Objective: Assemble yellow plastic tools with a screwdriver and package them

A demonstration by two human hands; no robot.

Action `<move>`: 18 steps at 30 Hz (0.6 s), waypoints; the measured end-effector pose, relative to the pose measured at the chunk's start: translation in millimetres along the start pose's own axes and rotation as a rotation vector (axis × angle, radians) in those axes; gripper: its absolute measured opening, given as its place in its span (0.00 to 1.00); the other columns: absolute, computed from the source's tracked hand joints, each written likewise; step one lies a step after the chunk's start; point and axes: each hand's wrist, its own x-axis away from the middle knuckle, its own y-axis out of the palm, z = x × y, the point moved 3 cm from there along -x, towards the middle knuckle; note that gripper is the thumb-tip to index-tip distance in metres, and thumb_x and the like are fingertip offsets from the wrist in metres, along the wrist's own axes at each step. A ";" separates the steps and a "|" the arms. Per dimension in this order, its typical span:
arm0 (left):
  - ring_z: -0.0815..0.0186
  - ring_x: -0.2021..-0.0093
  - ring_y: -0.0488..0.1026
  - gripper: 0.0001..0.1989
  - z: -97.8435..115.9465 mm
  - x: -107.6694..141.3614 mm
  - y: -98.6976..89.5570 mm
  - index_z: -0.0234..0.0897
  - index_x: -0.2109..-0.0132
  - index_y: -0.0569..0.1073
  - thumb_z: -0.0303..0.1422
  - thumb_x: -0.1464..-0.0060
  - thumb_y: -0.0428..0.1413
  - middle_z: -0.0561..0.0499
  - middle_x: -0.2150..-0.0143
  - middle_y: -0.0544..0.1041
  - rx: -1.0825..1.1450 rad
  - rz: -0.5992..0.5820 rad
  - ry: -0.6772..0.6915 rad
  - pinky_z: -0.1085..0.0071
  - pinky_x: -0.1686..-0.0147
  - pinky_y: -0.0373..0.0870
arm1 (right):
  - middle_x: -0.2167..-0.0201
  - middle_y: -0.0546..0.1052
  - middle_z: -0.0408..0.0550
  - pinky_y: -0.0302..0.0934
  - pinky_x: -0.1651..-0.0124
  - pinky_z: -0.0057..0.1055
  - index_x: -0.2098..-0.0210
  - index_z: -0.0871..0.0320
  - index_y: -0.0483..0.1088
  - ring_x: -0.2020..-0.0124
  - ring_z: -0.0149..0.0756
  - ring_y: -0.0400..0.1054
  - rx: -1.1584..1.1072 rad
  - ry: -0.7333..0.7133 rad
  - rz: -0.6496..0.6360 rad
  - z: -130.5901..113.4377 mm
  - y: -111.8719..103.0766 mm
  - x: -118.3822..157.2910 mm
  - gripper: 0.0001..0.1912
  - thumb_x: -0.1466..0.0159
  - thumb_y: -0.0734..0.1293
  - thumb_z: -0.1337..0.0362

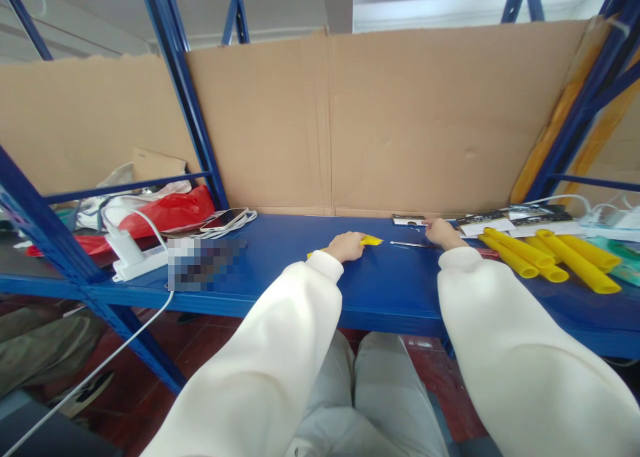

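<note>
My left hand [347, 246] is closed around a yellow piece [372, 241], whose ends stick out on both sides of the fist, just above the blue shelf [280, 244]. My right hand [443, 233] reaches to the back of the shelf, its fingertips at the right end of a small black-and-white packet [408, 220]. Whether those fingers hold anything is too small to tell. Between the hands lies a thin metal tool [413, 244], its right end close to my right hand.
Several yellow tubes [575, 260] lie at the right, with black-and-white packets [485, 222] behind them. At the left are a white power strip [143, 264], cables and a red bag [173, 214]. Cardboard [400, 124] stands along the back between blue posts.
</note>
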 end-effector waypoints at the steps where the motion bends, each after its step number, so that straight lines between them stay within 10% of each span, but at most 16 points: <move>1: 0.54 0.43 0.76 0.23 0.0 0.0 0.0 0.43 0.35 0.70 0.35 0.36 0.51 0.43 0.39 0.76 -0.002 -0.002 0.000 0.64 0.45 0.71 | 0.48 0.79 0.58 0.64 0.43 0.52 0.47 0.51 0.78 0.45 0.53 0.72 0.013 -0.008 -0.015 0.7 1.6 -0.6 0.23 0.40 0.65 0.69; 18: 0.55 0.42 0.76 0.23 1.6 1.3 -1.8 0.43 0.35 0.70 0.35 0.35 0.51 0.44 0.40 0.76 0.015 -0.023 0.000 0.65 0.45 0.71 | 0.42 0.74 0.60 0.59 0.38 0.60 0.49 0.50 0.79 0.38 0.60 0.65 0.039 -0.023 -0.119 2.2 11.4 -5.4 0.24 0.43 0.68 0.72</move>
